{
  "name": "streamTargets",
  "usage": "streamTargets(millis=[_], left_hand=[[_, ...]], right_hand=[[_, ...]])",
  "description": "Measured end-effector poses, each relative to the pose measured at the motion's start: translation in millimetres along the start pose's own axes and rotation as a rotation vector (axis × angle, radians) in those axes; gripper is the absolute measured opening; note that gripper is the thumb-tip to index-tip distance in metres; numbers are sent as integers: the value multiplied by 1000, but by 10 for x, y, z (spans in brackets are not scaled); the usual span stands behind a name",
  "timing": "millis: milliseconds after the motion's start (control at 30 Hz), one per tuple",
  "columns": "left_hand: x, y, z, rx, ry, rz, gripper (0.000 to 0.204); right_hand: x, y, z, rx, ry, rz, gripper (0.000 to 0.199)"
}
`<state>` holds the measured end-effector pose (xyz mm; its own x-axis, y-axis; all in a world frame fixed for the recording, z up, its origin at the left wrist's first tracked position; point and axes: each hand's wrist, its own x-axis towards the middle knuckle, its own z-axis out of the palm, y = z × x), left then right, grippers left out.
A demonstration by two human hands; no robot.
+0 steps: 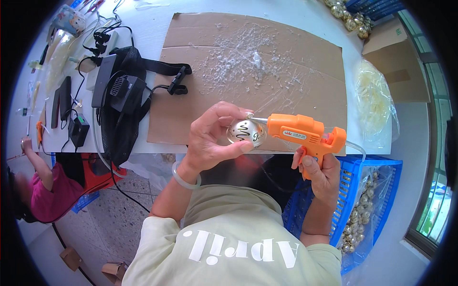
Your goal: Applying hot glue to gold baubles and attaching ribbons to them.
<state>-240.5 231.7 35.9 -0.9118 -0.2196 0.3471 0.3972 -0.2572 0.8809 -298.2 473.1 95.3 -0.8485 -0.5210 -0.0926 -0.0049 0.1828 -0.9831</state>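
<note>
A shiny pale-gold Christmas bauble (246, 132) with dark printed patterns is held between the thumb and fingers of my left hand (206, 136). Its small cap is at the top, by my fingertips. My right hand (323, 175) is wrapped around the grip of an orange hot glue gun (295, 128), which points left. The gun's thin nozzle meets or nearly meets the bauble's cap; the exact contact is too small to tell. A pale glue stick (354, 145) curves out of the gun's back end. Both hands are over the near edge of a cardboard sheet (191, 112).
White glue strands (253, 59) litter the cardboard. A black bag (125, 109) with straps and cables lies left. On the right are a clear bag of glue sticks (372, 102) and a blue crate (393, 176) of baubles (355, 224). Another person (52, 190) sits far left.
</note>
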Motion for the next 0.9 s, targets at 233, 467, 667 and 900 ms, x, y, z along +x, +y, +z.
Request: streamTargets(millis=[233, 467, 667, 900], left_hand=[[-24, 9, -19, 5, -1, -1, 44], [-10, -14, -54, 97, 39, 21, 45], [-38, 18, -45, 148, 121, 12, 44], [-65, 26, 66, 182, 67, 10, 42]], right_hand=[[2, -10, 5, -13, -16, 9, 34], [58, -106, -69, -34, 74, -33, 31], [814, 175, -411, 155, 248, 78, 34], [938, 155, -762, -1024, 641, -78, 27]])
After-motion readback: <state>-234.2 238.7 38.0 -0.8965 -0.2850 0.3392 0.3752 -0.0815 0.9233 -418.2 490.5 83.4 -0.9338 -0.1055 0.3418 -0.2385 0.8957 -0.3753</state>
